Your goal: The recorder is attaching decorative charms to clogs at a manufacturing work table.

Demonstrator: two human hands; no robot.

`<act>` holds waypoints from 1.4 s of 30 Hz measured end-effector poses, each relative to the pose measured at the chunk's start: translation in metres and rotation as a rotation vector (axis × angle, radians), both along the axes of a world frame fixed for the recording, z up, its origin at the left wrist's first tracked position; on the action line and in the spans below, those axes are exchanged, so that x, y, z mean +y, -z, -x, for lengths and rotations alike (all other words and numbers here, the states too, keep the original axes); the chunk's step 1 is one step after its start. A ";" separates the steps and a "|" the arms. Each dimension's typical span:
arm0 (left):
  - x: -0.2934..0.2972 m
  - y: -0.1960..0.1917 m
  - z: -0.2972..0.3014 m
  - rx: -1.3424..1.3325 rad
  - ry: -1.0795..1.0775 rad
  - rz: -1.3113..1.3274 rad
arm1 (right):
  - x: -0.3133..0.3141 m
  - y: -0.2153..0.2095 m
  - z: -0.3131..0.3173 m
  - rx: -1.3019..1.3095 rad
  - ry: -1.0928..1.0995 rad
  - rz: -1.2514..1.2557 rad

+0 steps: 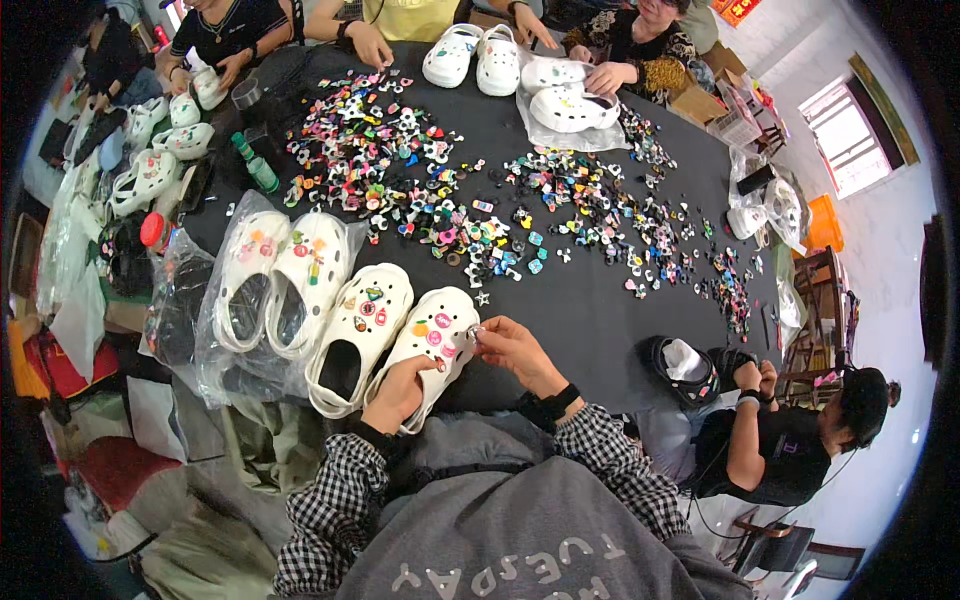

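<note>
A white foam clog point(436, 310) with colourful charms on its upper sits at the table's near edge. My left hand point(402, 392) grips it by the side of its upper, thumb across the top. Close to the clog's right side, my right hand point(515, 350) pinches a small shoe charm point(473, 331), its design too small to make out. Touching on the left is the matching white clog point(362, 318), also dotted with charms. Farther left, another decorated white pair point(298, 262) rests on a clear plastic bag point(215, 345).
Heaps of loose charms point(375, 165) spread over the black-covered table point(590, 330). A green bottle point(262, 174) stands left. White clogs point(497, 62) lie along the far side, where people sit. A black clog point(684, 370) is near a seated person point(770, 450) at right.
</note>
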State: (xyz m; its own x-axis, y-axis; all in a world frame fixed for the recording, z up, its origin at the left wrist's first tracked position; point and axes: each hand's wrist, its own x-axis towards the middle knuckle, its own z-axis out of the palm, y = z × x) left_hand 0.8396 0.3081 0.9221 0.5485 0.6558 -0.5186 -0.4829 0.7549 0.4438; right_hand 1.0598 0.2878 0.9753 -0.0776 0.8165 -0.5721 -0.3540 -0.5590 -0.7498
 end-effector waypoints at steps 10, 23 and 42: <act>-0.011 -0.008 0.006 0.704 0.220 -0.921 | 0.006 0.019 0.019 -0.618 -0.090 -0.335; -0.003 -0.001 0.009 0.702 0.285 -0.954 | 0.045 -0.001 0.019 -0.953 -0.467 -0.602; 0.001 0.018 0.009 0.304 0.091 -0.421 | 0.059 -0.005 0.026 -0.904 -0.521 -0.596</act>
State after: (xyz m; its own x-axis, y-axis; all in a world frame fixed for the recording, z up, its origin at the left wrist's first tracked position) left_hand 0.8309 0.3088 0.9043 0.4787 0.7987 -0.3647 -0.2262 0.5135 0.8278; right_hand 1.0335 0.3469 0.9803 -0.2423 0.9611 -0.1325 0.5986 0.0406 -0.8000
